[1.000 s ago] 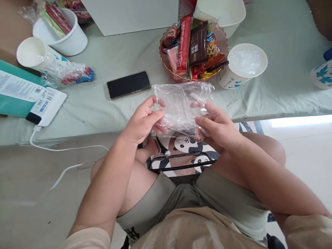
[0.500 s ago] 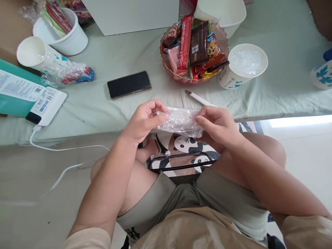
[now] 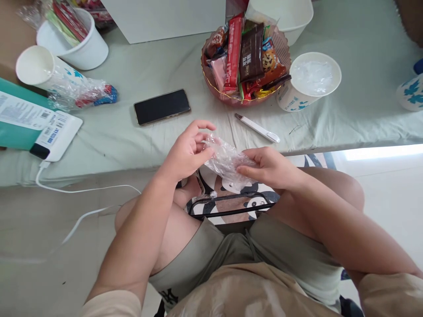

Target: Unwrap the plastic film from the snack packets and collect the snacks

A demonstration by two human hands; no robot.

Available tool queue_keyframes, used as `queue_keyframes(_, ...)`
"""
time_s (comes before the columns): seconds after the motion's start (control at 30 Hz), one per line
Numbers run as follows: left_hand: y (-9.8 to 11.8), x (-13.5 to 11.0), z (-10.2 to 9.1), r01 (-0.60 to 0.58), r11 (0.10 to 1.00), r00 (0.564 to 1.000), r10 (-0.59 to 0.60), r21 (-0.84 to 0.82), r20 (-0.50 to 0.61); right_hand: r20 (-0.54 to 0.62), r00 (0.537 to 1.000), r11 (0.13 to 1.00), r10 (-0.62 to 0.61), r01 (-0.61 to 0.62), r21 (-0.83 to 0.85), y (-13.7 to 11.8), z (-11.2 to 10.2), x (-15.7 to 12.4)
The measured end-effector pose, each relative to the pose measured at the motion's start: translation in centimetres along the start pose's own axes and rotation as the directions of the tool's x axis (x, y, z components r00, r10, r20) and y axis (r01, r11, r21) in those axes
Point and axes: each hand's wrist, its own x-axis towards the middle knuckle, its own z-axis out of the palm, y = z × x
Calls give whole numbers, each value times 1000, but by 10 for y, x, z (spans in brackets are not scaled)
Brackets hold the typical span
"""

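Observation:
A crumpled piece of clear plastic wrap [image 3: 224, 160] hangs between my hands, just off the table's near edge and above my lap. My left hand [image 3: 191, 152] pinches its left end between thumb and fingers, with the index finger lifted away. At the other end my right hand [image 3: 266, 166] grips it, thumb on top; the fingers underneath are partly hidden. Beyond my hands a white utility knife [image 3: 257, 127] lies on the table, and a black phone [image 3: 162, 107] rests to its left.
A reddish glass bowl [image 3: 220, 97] of wrapped snacks stands behind the knife. Right of it is a paper cup [image 3: 297, 99] with clear plastic inside. At left lie another paper cup [image 3: 35, 66], a white tub [image 3: 95, 50] and a power bank [image 3: 68, 136] with its cable.
The plastic wrap has gone from stretched flat to slanted and bunched. My right hand has moved slightly left and down, uncovering the knife's end; my left index finger has lifted.

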Motion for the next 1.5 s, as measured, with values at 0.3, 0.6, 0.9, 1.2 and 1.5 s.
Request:
queue_keyframes(0.3, 17, -12, 22, -329, 801, 870, 464, 501, -170, -160, 976, 985, -147, 159, 69, 5, 4, 4)
queue_keyframes(0.6, 16, 3, 27, 32, 988, 999, -26, 151, -39, -336, 886, 944, -319, 328, -29, 15, 4, 6)
queue_keyframes(0.9, 21, 12, 37, 41, 998, 999, -41, 48, 5, -449, 839, 949, -306, 305, -78, 11, 2, 2)
queue_keyframes(1.2, 0, 59, 29, -303, 944, 865, 330, 129, -378, -916, 49, 873, -397, 329, -360, 40, -115, 21)
queue_keyframes(1.5, -43, 93, 11, -90, 971, 821, 199, 223, -535, -895, 284, 879, -343, -240, -413, 65, -132, 37)
